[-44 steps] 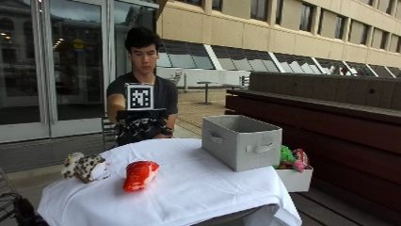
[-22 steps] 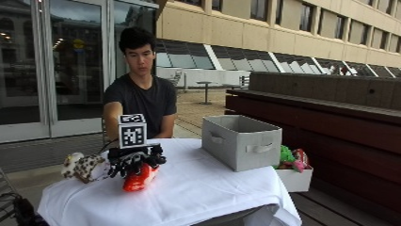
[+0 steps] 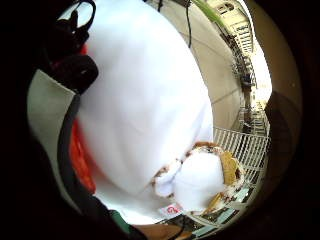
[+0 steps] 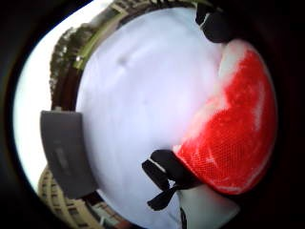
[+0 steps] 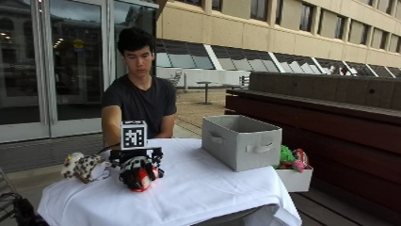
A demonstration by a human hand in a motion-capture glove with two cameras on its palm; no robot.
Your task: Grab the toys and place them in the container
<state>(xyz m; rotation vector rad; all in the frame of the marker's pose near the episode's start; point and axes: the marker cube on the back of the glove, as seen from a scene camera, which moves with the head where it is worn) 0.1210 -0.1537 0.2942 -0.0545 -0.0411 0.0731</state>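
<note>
A red and white plush toy (image 5: 139, 181) lies on the white tablecloth (image 5: 194, 188) near the table's front left. My gloved right hand (image 5: 135, 167) is down on top of it, fingers curled around its sides. The thumb side palm view shows the red toy (image 4: 233, 129) close under the palm with glove fingers (image 4: 167, 167) at its edge. A spotted white and brown plush toy (image 5: 83, 166) lies just beside it, toward the table's left edge, also in the little finger side view as the spotted toy (image 3: 200, 177). The grey fabric container (image 5: 241, 141) stands open at the right.
A small white bin (image 5: 293, 176) with green and pink toys sits beside the table's right end, below the container. A dark wooden bench wall (image 5: 325, 108) runs behind. The cloth between the toys and the container is bare.
My hand came down from chest height onto the red toy and now grips it. The spotted toy and container have not moved.
</note>
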